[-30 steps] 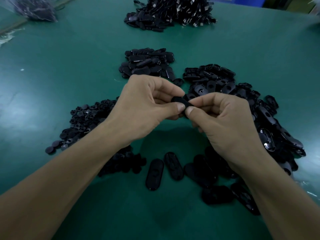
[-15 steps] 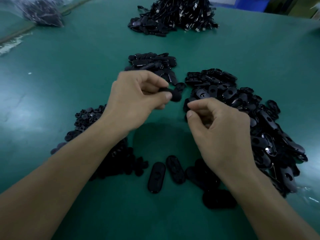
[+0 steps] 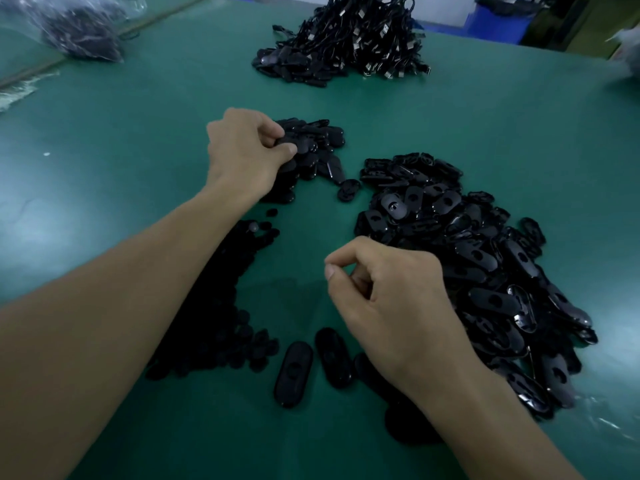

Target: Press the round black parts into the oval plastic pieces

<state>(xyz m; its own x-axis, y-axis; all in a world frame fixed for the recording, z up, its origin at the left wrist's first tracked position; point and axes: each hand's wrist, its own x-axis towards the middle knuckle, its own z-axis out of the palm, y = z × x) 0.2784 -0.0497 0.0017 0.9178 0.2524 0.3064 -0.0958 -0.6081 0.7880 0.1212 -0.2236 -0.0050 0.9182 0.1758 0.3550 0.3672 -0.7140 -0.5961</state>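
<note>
My left hand (image 3: 244, 154) reaches over the small far pile of oval pieces (image 3: 317, 147) and pinches one black oval piece (image 3: 296, 146) between thumb and fingers right at that pile. My right hand (image 3: 391, 299) hovers near the table with its fingers curled and nothing visible in them. A large heap of oval plastic pieces (image 3: 485, 265) lies to its right. Small round black parts (image 3: 214, 317) form a pile under my left forearm. A few single ovals (image 3: 293, 374) lie near the front.
A green table (image 3: 138, 161) carries everything. At the far middle sits a heap of black cords with metal ends (image 3: 356, 39). A clear plastic bag of dark parts (image 3: 79, 32) lies far left. Blue bins (image 3: 498, 19) stand behind the table at the top right.
My hands have parted. The left carried the oval piece forward to the far pile; the right let go and dropped lower toward the table, fingers still curled.
</note>
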